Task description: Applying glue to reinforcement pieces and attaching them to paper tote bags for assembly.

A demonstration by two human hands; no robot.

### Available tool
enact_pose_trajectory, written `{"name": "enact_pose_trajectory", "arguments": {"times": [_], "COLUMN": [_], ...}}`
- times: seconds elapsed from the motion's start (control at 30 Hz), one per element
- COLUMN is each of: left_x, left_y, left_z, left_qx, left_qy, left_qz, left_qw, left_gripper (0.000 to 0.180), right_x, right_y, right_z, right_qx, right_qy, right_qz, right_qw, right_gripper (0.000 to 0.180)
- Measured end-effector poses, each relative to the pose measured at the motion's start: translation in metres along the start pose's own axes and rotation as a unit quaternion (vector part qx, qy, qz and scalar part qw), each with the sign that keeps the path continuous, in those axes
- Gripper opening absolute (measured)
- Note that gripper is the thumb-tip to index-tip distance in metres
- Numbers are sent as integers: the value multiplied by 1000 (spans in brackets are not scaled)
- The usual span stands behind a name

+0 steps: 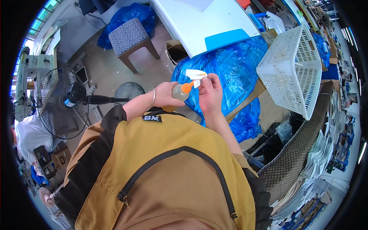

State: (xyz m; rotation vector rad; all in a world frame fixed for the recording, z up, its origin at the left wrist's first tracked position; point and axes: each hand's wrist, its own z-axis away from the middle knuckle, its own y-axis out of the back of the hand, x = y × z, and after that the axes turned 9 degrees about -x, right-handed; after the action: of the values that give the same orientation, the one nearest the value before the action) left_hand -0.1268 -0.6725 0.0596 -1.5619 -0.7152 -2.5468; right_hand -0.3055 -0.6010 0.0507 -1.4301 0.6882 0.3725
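My left hand is wrapped round a small translucent squeeze bottle with an orange neck. The bottle leans up and to the right, in front of my chest. Between the fingertips of my right hand is a folded white piece, which looks like cloth or paper. Its lower part meets the tip of the orange neck, and I cannot tell whether the two are touching. A bracelet circles my left wrist.
Beyond my hands lie blue plastic bags and a white table with a blue sheet. A standing fan is at left, near a patterned stool. At right are a white plastic basket and stacked pieces.
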Motion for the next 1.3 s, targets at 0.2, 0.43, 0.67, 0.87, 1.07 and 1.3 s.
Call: {"name": "enact_pose_trajectory", "arguments": {"times": [0.2, 0.43, 0.67, 0.87, 1.07, 1.3], "left_x": [-4, 1, -5, 1, 28, 46], "left_y": [-1, 0, 7, 10, -17, 4], "left_z": [9, 7, 6, 1, -6, 1], "left_qx": [13, -103, -231, -402, -486, -177], "left_qy": [17, 17, 18, -74, -175, -80], "left_qz": [17, 173, 419, 525, 608, 396], "left_qw": [1000, 979, 878, 747, 603, 897], "left_gripper": [63, 59, 49, 52, 56, 54], "right_x": [2, 1, -5, -10, -20, -21], "right_y": [-17, -16, -17, -20, -47, -52], "right_z": [-8, -15, -26, -34, -49, -41], "right_qx": [-4, -30, -68, -169, -336, -20], "right_qy": [-8, 29, -29, 6, 96, 88], "right_qz": [108, 238, 221, 95, -67, 157], "right_qw": [994, 970, 973, 981, 935, 983], "right_gripper": [26, 23, 12, 12, 14, 18]}}
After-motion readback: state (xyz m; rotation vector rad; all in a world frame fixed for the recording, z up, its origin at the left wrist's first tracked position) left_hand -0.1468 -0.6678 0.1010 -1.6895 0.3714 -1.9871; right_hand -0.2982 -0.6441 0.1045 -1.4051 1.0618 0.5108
